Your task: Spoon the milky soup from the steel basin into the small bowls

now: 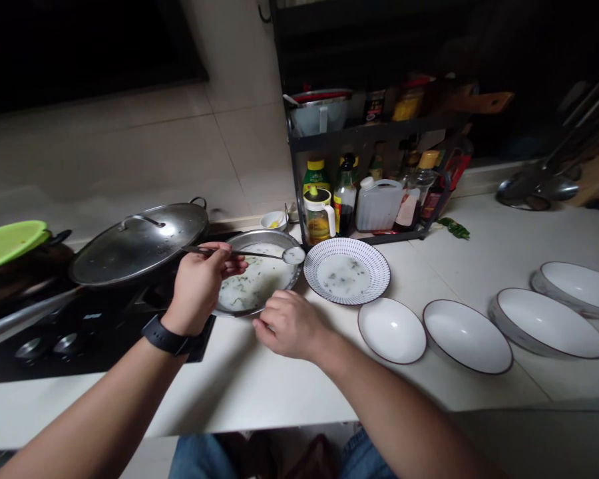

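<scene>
My left hand (203, 283), with a dark watch on its wrist, is closed round the handle of a metal ladle (293, 255). The ladle's bowl carries whitish liquid above the right rim of a steel basin (222, 311). Inside the basin is milky soup (244, 283) with green bits. Fingers curled, my right hand (292, 326) rests at the basin's front right edge; whether it grips the rim is hidden. Just right of the basin stands a striped bowl (379, 273) with similar soup in it.
Several white bowls (392, 330) line the counter to the right. On the left, a lidded pan (140, 243) and a green colander (12, 243) are on the black stove (104, 359). A rack (292, 136) of bottles stands behind. A small dish (273, 221) is near the wall.
</scene>
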A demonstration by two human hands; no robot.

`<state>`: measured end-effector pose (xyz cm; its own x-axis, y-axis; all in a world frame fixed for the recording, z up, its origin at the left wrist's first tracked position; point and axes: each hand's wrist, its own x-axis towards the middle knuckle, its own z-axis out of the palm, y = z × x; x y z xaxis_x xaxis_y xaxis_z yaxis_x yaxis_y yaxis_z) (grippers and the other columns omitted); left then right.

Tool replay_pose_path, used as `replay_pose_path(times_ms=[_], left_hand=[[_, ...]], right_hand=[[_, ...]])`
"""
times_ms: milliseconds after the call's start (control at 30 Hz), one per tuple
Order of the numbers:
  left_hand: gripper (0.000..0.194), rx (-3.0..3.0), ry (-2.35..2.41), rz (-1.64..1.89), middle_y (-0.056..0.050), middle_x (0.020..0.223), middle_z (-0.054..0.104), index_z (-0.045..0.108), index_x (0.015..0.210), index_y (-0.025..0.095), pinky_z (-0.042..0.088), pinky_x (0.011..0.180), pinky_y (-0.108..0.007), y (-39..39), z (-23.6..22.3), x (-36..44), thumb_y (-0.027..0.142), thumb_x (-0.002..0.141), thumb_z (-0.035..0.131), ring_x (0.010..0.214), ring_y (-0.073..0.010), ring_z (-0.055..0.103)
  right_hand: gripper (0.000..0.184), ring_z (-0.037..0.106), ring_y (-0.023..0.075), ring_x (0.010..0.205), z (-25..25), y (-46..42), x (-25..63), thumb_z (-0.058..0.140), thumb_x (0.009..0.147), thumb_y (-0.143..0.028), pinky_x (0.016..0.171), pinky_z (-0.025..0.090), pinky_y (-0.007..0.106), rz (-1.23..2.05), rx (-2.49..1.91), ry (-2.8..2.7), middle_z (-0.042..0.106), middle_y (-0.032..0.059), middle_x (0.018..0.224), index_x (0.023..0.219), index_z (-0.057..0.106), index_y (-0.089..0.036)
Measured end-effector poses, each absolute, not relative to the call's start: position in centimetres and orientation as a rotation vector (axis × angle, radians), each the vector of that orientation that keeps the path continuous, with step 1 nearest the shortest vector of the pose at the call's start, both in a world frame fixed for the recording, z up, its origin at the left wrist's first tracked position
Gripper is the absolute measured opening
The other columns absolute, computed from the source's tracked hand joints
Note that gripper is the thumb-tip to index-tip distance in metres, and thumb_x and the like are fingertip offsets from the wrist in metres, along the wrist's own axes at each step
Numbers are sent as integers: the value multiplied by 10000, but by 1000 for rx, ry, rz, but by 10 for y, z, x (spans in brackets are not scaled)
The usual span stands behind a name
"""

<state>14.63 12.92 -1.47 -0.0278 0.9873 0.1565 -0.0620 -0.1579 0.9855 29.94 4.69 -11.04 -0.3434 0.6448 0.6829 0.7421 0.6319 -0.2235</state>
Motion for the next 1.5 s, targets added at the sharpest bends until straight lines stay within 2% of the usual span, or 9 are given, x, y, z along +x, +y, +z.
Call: replay_pose_path(times_ms=[267,400,533,733,800,933,1100,1267,1500], left_hand=[[302,1429,1076,1247,-27,698,703,585,941,173,642,685,-397,108,-17,182,392,793,732,666,-242,754],[282,1751,1022,1149,-48,737,731,611,1003,171,618,647,-357,95,-22,192,425,899,674,676,-240,757],[169,2345,795,1047,-87,920,780,673,1090,186,614,751,-335,85,-27,187,278,974,593,825,-226,774],[304,2920,299,910,-154,1117,774,685,1213,174,627,821,-370,86,-33,179,151,941,550,993,-257,760],[308,2963,292,915,-155,1117,777,687,1220,174,632,817,-372,86,-33,179,159,947,546,993,-258,763],[231,2790,455,992,-118,1035,795,700,1147,186,629,811,-345,82,-28,180,177,965,559,928,-234,778],[225,2235,929,1189,-87,916,790,679,1113,187,626,737,-319,84,-24,175,356,970,638,831,-239,794],[351,1870,1132,1368,-70,823,772,643,1067,171,623,694,-324,104,-21,153,491,927,678,744,-239,783],[294,2025,1404,1286,-50,744,764,663,1014,200,572,634,-294,123,-27,108,473,905,647,691,-234,767]], right_hand=[[237,619,227,766,-110,47,298,650,906,-299,717,462,372,-113,-1135,-2119,730,60,734,730,757,-182],[207,666,244,793,-110,48,299,641,899,-291,775,513,389,-83,-1126,-2154,772,84,803,809,779,-167],[309,698,295,902,-109,49,298,658,863,-301,803,552,417,-94,-1172,-2137,789,133,977,1092,761,-121],[508,619,347,1190,-103,47,295,659,898,-198,1008,532,451,-196,-1170,-2218,715,204,1238,1389,596,-83],[469,607,348,1205,-101,47,295,636,915,-191,1015,530,454,-196,-1167,-2240,729,196,1180,1371,607,-86],[380,669,317,1042,-102,48,297,652,894,-236,918,550,435,-104,-1213,-2188,764,157,1080,1253,689,-114],[165,677,249,842,-107,49,300,656,883,-270,798,519,386,-30,-1158,-2174,776,85,861,918,778,-164],[243,609,217,778,-110,48,300,643,917,-295,734,465,368,-97,-1136,-2132,722,63,743,733,754,-181],[294,546,190,740,-112,48,299,636,941,-297,693,421,346,-106,-1121,-2125,649,32,687,675,704,-189]])
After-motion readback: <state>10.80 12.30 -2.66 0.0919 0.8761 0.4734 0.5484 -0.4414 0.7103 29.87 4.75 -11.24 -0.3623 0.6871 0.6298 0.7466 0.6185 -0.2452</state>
